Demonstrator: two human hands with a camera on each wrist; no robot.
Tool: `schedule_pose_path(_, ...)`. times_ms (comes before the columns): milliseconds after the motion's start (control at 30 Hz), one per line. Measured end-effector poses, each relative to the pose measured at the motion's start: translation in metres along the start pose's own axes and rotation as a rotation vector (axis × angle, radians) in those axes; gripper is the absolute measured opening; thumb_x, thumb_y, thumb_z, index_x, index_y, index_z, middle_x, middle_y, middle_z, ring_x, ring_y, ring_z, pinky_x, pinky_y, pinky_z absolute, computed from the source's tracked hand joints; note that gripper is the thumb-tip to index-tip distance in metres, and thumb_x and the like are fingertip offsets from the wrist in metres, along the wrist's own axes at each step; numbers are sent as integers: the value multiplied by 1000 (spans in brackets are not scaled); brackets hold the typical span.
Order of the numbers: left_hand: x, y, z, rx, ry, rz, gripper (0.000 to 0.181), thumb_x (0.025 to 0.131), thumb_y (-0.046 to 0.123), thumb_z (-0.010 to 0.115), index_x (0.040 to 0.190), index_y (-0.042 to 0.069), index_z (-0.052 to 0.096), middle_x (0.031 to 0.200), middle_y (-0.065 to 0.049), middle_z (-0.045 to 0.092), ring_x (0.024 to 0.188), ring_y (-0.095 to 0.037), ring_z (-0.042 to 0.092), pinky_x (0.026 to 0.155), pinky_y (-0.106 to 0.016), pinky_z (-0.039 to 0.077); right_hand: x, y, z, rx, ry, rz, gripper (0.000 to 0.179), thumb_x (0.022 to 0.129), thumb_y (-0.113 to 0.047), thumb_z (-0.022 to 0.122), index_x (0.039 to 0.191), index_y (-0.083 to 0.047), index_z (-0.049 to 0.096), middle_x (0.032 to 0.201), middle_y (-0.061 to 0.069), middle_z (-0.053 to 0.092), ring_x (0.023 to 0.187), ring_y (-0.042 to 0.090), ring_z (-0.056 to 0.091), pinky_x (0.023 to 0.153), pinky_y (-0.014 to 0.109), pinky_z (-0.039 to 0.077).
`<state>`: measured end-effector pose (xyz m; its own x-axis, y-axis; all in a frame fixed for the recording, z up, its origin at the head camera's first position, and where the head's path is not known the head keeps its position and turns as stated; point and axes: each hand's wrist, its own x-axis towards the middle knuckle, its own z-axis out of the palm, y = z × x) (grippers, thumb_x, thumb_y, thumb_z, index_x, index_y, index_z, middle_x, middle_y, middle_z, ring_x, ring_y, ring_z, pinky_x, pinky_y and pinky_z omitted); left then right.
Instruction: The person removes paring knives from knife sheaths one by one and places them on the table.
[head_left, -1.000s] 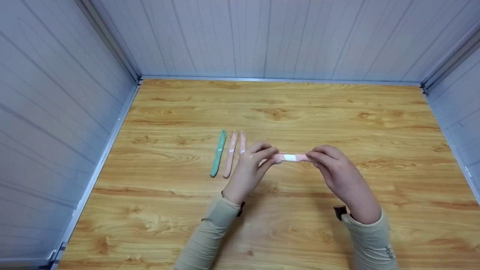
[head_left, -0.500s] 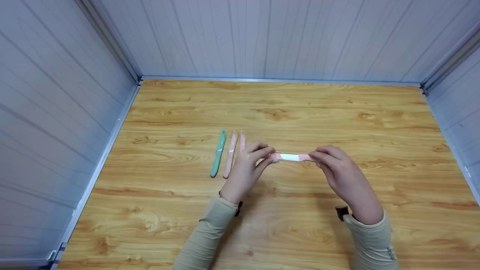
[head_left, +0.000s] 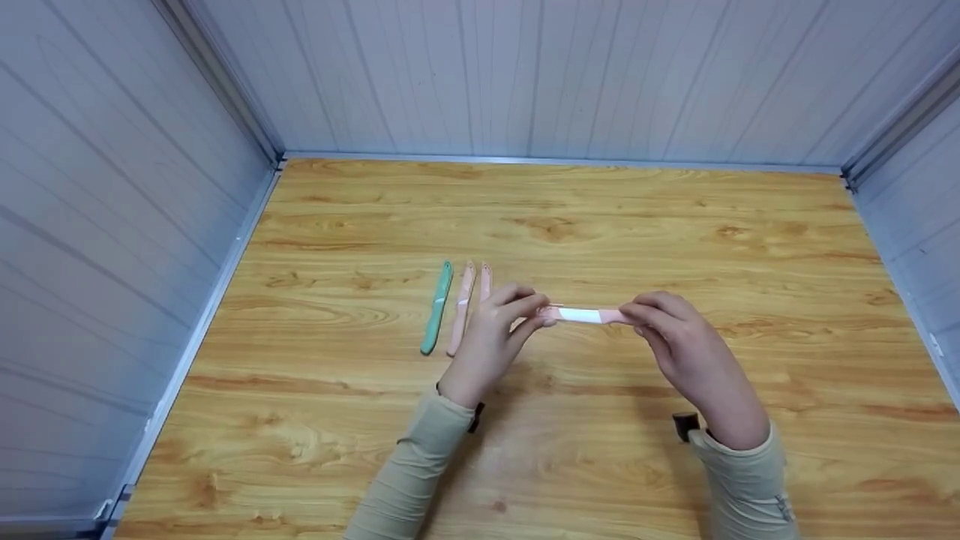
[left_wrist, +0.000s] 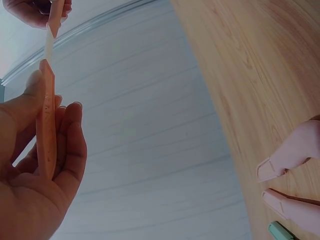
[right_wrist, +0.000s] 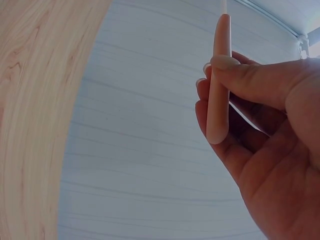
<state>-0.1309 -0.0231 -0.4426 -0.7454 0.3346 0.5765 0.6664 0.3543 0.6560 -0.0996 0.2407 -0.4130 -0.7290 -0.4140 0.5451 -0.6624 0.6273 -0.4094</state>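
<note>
Both hands hold a small pink knife level above the table, its white blade (head_left: 580, 316) showing between sheath and handle. My left hand (head_left: 487, 341) pinches the pink sheath (left_wrist: 47, 125) at the left end, thumb on one side and curled fingers on the other. At the right end, the thumb and fingers of my right hand (head_left: 686, 345) grip the plain, round-ended pink handle (right_wrist: 220, 95). Beside the left hand lie a green knife (head_left: 436, 307) and a pink knife (head_left: 463, 300). Another pink knife (head_left: 486, 277) is partly hidden behind that hand.
The knives lie side by side on a wood-grain table (head_left: 637, 225). Pale panel walls (head_left: 495, 75) enclose its back, left and right sides. Each forearm wears a beige sleeve (head_left: 420, 457), with a small dark device (head_left: 685, 426) at the wrist.
Sheath and handle have drawn apart, so more of the white blade shows. The left hand has shifted slightly left, the right slightly right. The knives on the table have not moved.
</note>
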Motion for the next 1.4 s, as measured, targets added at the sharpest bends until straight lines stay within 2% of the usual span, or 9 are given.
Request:
schedule_pose_path(133,-1,-1,-2,54,12,4,22,88,19,68,103,4,73,98,-1,61,85,-6,58,89,-28,46,0,1,-1,-1,6,-13,31,78,14,71,106,1,70,103,8,62,92,21,57,77,22,45)
schedule_pose_path(233,-1,-2,-3,121,20,16,23,88,23,69,103,7,74,97,1,62,84,-5,60,110,-37,24,-1,2,-2,0,6,-5,29,79,13,70,106,2,70,103,8,62,92,22,57,77,23,45)
schedule_pose_path(333,-1,-3,-5,176,30,33,22,87,26,69,102,10,74,96,3,63,84,-4,60,115,-47,3,-2,2,-3,1,-3,12,28,80,12,69,106,1,70,104,8,61,93,23,57,78,25,46)
schedule_pose_path(433,-1,-5,-7,172,54,30,20,88,24,69,102,10,74,96,4,62,85,-5,60,114,-48,3,-2,4,-5,-13,-5,28,26,82,10,69,106,1,70,104,8,61,94,22,57,78,25,45)
schedule_pose_path(800,-1,-10,-9,124,100,-1,19,86,19,72,100,7,74,97,1,63,86,-7,62,115,-46,7,-4,8,-8,-38,22,41,32,77,16,70,106,1,69,105,10,61,93,24,56,76,30,46)
schedule_pose_path(1033,-2,-9,-7,107,115,-23,19,84,16,73,100,6,73,97,0,61,71,-4,55,114,-47,8,-3,7,-6,-42,78,52,34,77,16,70,108,2,69,103,10,62,91,23,58,75,27,47)
schedule_pose_path(1200,-6,-9,4,42,66,-28,21,86,16,71,104,5,72,98,-2,59,76,-8,57,84,-31,49,-2,7,-4,-33,94,47,37,79,16,68,113,3,67,103,11,60,87,20,58,72,21,44)
schedule_pose_path(1267,-7,-8,8,16,42,-40,21,87,14,70,105,5,72,98,-3,58,80,-9,57,66,-27,51,-3,7,-2,-28,88,62,37,80,15,68,114,3,67,103,11,60,86,20,58,70,22,44)
schedule_pose_path(1400,-9,-6,13,-33,23,-50,18,88,8,68,106,3,71,97,-2,57,84,-8,57,70,-20,50,-4,9,0,-16,63,92,38,82,13,67,118,1,66,104,11,58,83,19,56,67,22,44)
